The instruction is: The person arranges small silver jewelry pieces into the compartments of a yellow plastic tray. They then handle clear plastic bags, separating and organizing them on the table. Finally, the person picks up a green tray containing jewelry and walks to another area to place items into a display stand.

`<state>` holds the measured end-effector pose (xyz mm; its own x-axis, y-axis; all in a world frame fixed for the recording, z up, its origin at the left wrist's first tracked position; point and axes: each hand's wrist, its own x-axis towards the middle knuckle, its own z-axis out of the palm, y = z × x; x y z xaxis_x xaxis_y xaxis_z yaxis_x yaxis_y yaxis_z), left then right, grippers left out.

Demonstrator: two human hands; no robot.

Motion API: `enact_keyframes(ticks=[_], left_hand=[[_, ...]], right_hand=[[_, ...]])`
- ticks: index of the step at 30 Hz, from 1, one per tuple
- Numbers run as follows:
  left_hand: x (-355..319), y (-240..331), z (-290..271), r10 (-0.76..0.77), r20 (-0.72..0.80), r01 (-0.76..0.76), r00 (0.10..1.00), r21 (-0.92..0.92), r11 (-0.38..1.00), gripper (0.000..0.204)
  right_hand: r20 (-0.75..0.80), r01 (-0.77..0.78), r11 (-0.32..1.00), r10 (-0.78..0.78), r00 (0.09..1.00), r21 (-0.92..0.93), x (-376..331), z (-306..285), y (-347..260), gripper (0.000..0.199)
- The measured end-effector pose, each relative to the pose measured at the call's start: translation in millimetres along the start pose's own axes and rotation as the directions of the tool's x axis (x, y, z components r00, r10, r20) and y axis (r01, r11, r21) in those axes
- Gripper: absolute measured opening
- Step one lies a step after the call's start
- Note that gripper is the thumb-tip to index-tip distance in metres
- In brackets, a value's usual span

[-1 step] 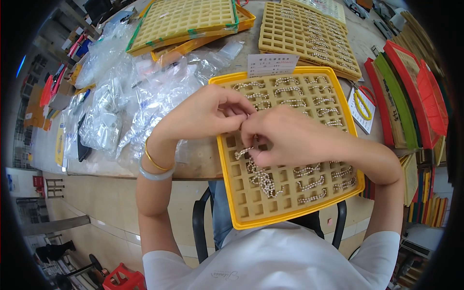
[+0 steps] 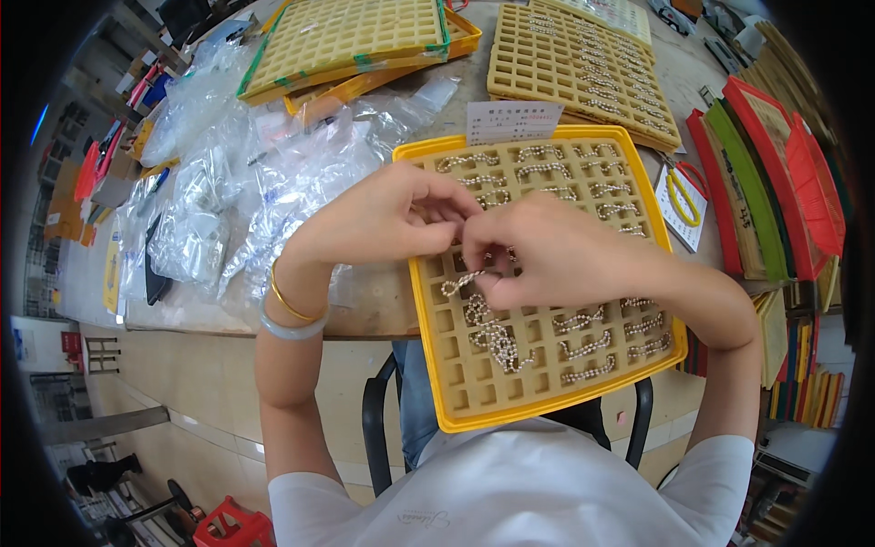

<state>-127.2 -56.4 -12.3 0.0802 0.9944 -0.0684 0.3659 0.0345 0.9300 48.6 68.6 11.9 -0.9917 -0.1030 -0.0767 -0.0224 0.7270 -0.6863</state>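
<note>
My left hand (image 2: 392, 217) and my right hand (image 2: 558, 253) meet fingertip to fingertip above a yellow-rimmed tray (image 2: 427, 339) with a beige grid of square pockets. Out of my closed right fingers trails a silvery beaded chain (image 2: 461, 283), its loop hanging over the left pockets. The left fingertips are pinched together against the right ones; whatever lies between them is hidden. Just below, a loose heap of beaded chains (image 2: 499, 346) rests on the grid. Single beaded chains (image 2: 588, 345) lie across pockets in the right columns, and others lie in the far rows.
A printed paper slip (image 2: 512, 122) stands at the tray's far edge. Clear plastic bags (image 2: 200, 214) cover the table on the left. Stacked trays (image 2: 355, 41) stand behind, and another grid tray with chains (image 2: 583, 77) is far right. Red and green folders (image 2: 752, 182) stand at right.
My right fingertips have shifted slightly right, and the chain loop below them has moved a little. My left hand stays almost in place. The tray and the chain heap look unchanged.
</note>
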Motion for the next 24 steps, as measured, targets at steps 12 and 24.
enact_keyframes(ticks=[12, 24], left_hand=[[1.6, 17.2, 21.7, -0.160, 0.105, 0.153, 0.981, 0.068, 0.986, 0.027], [-5.1, 21.5, 14.4, -0.070, 0.155, 0.033, 0.985, 0.232, 0.972, 0.018]], right_hand=[[0.005, -0.143, 0.975, 0.144, 0.990, 0.172, -23.6, -9.6, 10.6, 0.014], [0.007, 0.063, 0.995, -0.063, 0.998, -0.074, -25.1, -1.3, 8.4, 0.015]])
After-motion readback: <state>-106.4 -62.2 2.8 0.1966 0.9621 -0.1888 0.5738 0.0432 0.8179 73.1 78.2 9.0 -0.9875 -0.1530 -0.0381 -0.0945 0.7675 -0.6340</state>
